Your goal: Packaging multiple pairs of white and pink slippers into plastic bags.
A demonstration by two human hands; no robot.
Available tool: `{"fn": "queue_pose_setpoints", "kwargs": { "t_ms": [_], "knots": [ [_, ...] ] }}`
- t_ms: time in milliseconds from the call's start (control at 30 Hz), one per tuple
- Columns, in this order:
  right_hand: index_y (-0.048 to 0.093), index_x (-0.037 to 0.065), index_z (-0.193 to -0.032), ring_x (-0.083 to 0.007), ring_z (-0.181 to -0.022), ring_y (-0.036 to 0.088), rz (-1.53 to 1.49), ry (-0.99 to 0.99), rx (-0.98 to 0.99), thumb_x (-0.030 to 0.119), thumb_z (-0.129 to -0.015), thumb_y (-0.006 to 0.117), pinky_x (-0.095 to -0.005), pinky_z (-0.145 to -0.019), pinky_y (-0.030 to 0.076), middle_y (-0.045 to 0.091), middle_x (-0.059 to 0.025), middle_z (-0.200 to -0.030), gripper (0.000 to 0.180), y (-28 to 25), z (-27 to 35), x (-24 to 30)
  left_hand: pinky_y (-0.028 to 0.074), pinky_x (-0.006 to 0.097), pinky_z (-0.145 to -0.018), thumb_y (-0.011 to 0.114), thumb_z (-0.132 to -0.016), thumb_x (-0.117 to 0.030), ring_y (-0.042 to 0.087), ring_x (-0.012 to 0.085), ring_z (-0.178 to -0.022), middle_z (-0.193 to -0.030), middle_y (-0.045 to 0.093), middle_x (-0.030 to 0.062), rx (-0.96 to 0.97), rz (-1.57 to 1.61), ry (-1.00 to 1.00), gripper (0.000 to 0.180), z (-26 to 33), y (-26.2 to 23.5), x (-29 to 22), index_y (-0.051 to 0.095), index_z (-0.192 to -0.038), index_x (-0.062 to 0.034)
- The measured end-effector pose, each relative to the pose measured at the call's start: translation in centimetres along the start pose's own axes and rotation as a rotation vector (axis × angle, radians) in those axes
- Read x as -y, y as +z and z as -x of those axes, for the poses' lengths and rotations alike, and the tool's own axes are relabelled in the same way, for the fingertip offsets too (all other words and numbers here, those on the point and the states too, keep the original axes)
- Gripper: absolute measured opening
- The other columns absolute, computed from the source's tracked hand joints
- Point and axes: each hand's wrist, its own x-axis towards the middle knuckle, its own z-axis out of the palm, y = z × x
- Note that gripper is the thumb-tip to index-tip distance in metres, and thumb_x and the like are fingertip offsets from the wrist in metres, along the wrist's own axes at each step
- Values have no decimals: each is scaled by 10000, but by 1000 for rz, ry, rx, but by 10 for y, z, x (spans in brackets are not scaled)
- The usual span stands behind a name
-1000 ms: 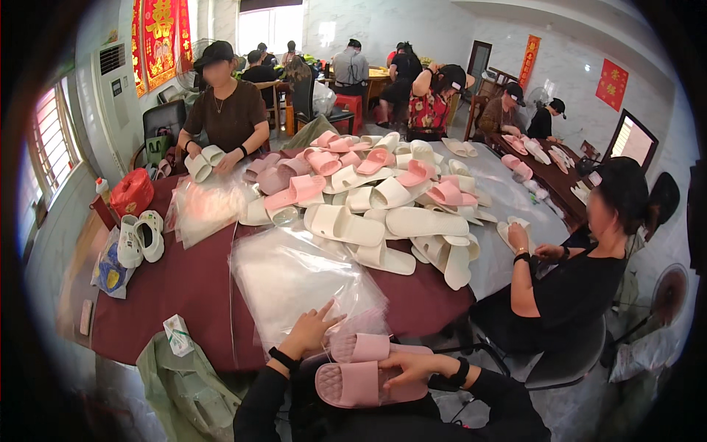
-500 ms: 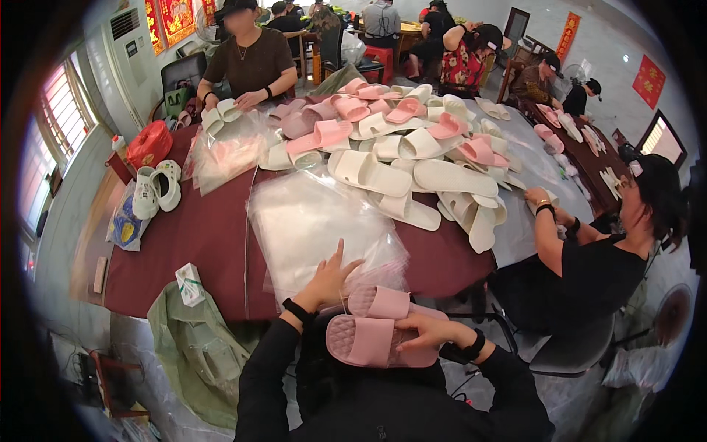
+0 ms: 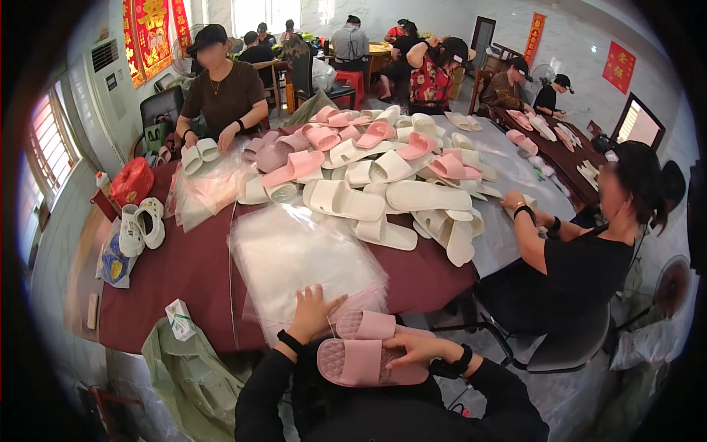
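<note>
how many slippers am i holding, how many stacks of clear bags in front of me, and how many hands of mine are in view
Pink slippers under the right hand: 2
Stack of clear plastic bags under the left hand: 1
Own hands in view: 2
Total: 5

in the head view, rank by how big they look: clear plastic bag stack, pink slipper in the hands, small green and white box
1. Stack of clear plastic bags
2. Pink slipper, though nearest the camera
3. Small green and white box
</note>
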Motion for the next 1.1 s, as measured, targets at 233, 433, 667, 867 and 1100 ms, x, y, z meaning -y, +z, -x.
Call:
{"fn": "queue_pose_setpoints", "kwargs": {
  "t_ms": [233, 433, 667, 867, 1100],
  "knots": [
    [490, -5, -1252, -211, -1096, 486, 47, -11, 18, 367, -827, 645, -312, -950, 357, 556, -152, -1179, 586, -1, -2, -1, 426, 430, -767, 680, -683, -368, 505, 327, -915, -1110, 508, 192, 155, 166, -24, 715, 1, 7, 1, 426, -1329, -194],
    [478, -8, -1272, -197, -1155, 467, 24, -47, -25, 305, -835, 649, -300, -981, 340, 541, -149, -1238, 564, -2, -2, 16, 419, 459, -867, 649, -721, -269, 484, 383, -1070, -1253, 462, 214, 2, 275, 117, 658, 22, 23, 4, 431, -1321, -115],
    [465, -9, -1280, -208, -1165, 455, 20, -25, 22, 316, -835, 648, -310, -993, 329, 523, -147, -1251, 581, -2, -5, 9, 395, 472, -931, 624, -753, -260, 434, 419, -1170, -1296, 438, 224, 116, 245, 154, 614, 23, 14, 6, 433, -1320, -122],
    [458, -12, -1284, -208, -1151, 459, 1, -14, 24, 311, -831, 657, -309, -987, 335, 521, -150, -1245, 591, 2, -5, 0, 367, 469, -950, 617, -766, -277, 449, 397, -1163, -1261, 483, 199, 96, 333, 114, 636, 19, 11, 5, 401, -1341, -115],
    [534, -19, -1166, -173, -1030, 479, 85, -57, -38, 338, -837, 645, -289, -894, 368, 570, -105, -1066, 498, 1, -6, 11, 416, 415, -858, 522, -847, -203, 558, 316, -1014, -1029, 621, 148, -9, 377, -68, 440, 21, 19, 6, 470, -1250, -33]
  ]
}}
